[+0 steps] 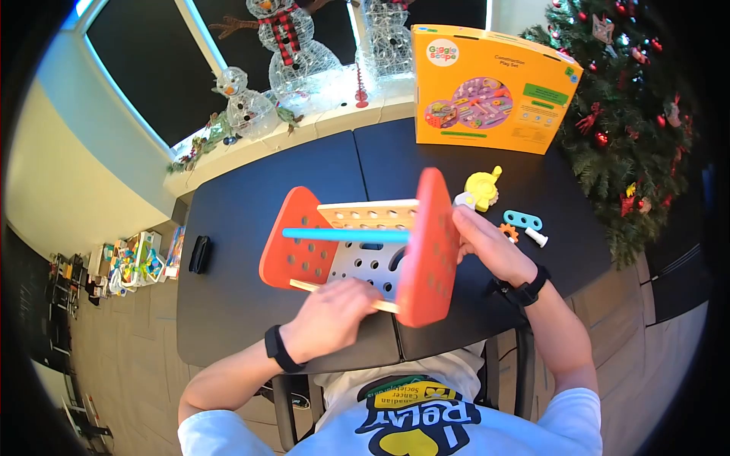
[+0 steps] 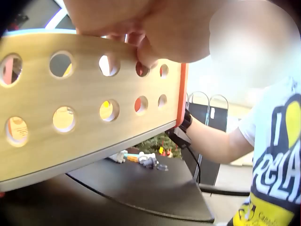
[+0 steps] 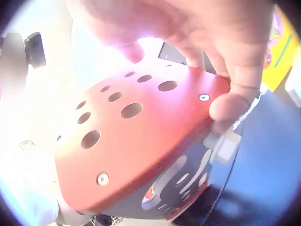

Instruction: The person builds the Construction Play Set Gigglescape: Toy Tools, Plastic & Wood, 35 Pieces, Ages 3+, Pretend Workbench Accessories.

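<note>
A wooden toy toolbox with two red, hole-punched end panels (image 1: 433,251), a blue handle rod (image 1: 346,235) and a grey panel (image 1: 353,262) is held tilted over the table. My left hand (image 1: 334,315) grips the edge of its pale wooden side panel (image 2: 84,89), fingers curled over the top. At the right end my right hand (image 1: 494,243) holds the red panel by its edge, with the thumb (image 3: 230,108) at one side and the fingers around the far edge. A white bolt head (image 3: 225,148) sticks out beside the grey panel, just below that thumb.
On the dark table (image 1: 251,175), right of the toolbox, lie a yellow toy piece (image 1: 482,190), a blue strip with holes (image 1: 523,220), an orange gear (image 1: 509,232) and a white bolt (image 1: 536,237). A yellow box (image 1: 494,91) stands behind; a black case (image 1: 199,254) lies left.
</note>
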### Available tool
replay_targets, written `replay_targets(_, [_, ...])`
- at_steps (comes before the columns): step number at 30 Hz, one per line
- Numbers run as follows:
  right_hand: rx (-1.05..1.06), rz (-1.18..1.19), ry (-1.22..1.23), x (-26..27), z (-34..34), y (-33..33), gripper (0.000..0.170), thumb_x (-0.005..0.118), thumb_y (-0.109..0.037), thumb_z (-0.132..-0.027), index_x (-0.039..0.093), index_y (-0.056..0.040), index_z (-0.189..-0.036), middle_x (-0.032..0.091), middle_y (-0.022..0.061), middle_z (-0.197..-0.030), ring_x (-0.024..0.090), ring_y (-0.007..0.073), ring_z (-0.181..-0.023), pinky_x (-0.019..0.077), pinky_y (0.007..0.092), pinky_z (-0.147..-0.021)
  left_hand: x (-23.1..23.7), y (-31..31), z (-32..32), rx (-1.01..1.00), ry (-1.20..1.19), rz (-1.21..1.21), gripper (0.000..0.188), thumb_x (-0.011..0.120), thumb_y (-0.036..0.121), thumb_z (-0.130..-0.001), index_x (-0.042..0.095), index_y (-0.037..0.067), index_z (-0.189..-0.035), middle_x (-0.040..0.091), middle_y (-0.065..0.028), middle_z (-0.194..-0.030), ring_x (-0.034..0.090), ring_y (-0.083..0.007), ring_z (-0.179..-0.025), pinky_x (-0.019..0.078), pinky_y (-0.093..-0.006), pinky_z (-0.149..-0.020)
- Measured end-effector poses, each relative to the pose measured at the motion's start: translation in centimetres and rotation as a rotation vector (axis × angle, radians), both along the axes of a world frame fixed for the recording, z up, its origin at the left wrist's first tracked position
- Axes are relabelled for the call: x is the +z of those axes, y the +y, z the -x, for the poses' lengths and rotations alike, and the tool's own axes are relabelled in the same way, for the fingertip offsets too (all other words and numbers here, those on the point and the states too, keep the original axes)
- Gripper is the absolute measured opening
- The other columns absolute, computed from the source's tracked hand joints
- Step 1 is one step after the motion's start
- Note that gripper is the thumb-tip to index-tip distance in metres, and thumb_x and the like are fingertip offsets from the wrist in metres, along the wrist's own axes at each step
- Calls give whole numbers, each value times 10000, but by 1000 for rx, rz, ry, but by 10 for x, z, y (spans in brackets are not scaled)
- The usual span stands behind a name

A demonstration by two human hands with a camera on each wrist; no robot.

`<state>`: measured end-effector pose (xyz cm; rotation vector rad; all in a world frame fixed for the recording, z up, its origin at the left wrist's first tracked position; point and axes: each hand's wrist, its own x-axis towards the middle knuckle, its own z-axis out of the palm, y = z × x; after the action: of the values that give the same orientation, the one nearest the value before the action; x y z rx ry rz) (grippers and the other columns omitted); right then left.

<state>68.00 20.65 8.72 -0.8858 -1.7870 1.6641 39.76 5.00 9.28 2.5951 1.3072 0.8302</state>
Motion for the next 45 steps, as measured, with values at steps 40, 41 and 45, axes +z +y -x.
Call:
replay_targets(40, [85,-377,87,-10,32,16,633,837,-205,-910,541,1,-1429,644,138,-1360,619,245,-1297,495,420,-1125,-54,53,57,102,-1866,357,284,480,196,-1120,496,71,-1375,574,-86,-1439,553,-267,-1346,424,-503,-1181])
replay_targets(41, [70,-349,120,-12,33,21,630,833,-200,-914,538,1,-1432,648,135,-1349,625,243,-1287,497,417,-1122,-55,52,57,163,-1860,411,297,464,177,-1119,493,69,-1394,573,-85,-1447,549,-269,-1354,416,-503,-1188])
replay_targets(45, [33,-275,167,-7,30,33,540,794,-180,-952,567,-4,-1410,654,123,-1318,636,220,-1231,518,398,-1079,-55,42,52,326,-1785,651,325,431,149,-1120,487,68,-1431,577,-73,-1456,547,-271,-1362,411,-499,-1195])
